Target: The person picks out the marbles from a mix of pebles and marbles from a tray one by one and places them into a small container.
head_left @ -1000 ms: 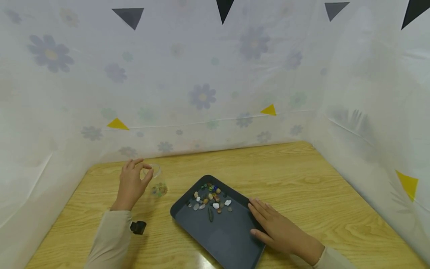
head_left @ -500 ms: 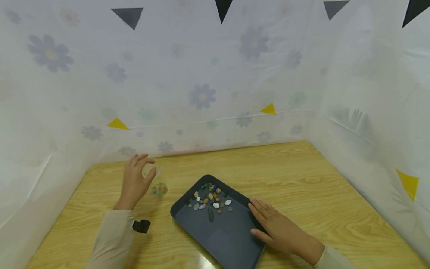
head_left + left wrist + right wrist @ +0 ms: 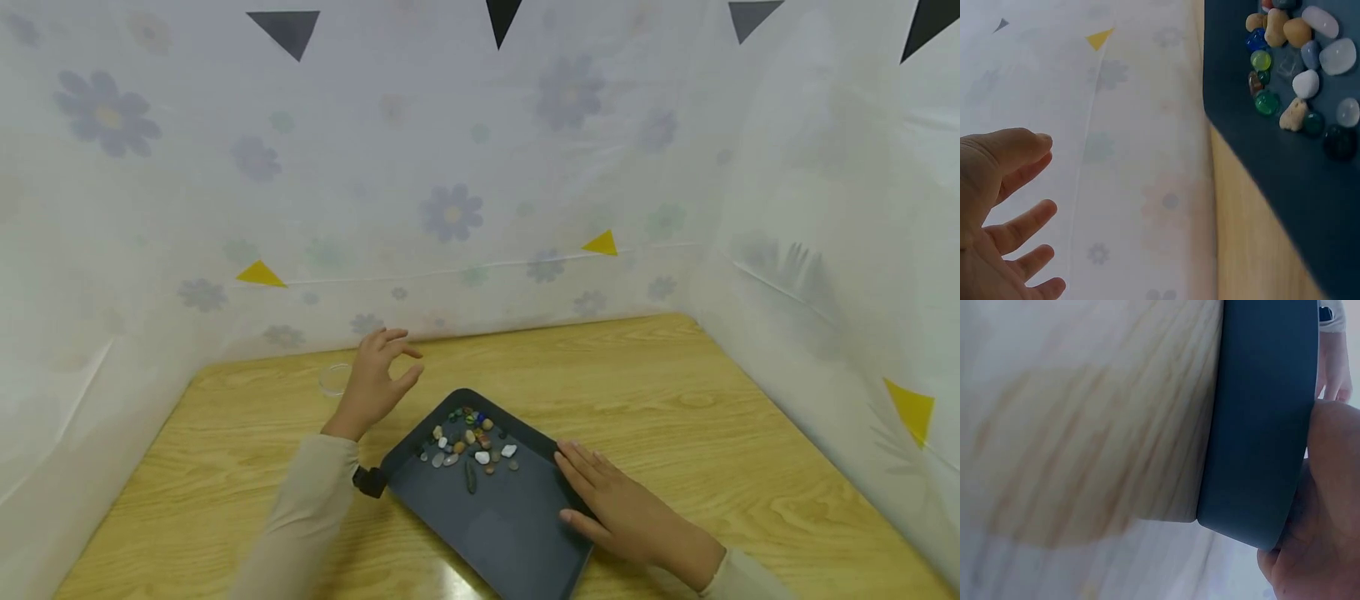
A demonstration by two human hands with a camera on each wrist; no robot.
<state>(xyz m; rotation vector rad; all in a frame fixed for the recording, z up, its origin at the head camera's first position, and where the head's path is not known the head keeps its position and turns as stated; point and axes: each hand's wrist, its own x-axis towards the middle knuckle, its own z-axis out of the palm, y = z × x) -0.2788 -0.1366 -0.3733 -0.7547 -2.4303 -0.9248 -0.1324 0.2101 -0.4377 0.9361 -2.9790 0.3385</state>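
My left hand [image 3: 372,387] hovers between a clear glass jar [image 3: 335,380] and the far left corner of a dark grey tray [image 3: 517,525]. Its fingers are loosely spread and hold nothing, as the left wrist view shows of the same hand [image 3: 997,212]. The hand and wrist hide most of the jar, with only its round rim showing. My right hand [image 3: 626,512] rests along the tray's right rim, fingers straight. In the right wrist view it lies over the top of the tray's side wall [image 3: 1260,425]. Polished stones [image 3: 482,458] and glass marbles [image 3: 1266,102] lie in the tray's far part.
The tray stands on a wood-grain table [image 3: 750,467]. White flower-printed sheeting [image 3: 450,150] encloses the back and both sides. A black strap piece [image 3: 370,481] sits at the left wrist and overlaps the tray's left corner in the head view.
My left hand has moved right, away from the jar toward the tray, and its finger and thumb have spread apart. The jar's marbles are now hidden behind it. The right hand stays put.
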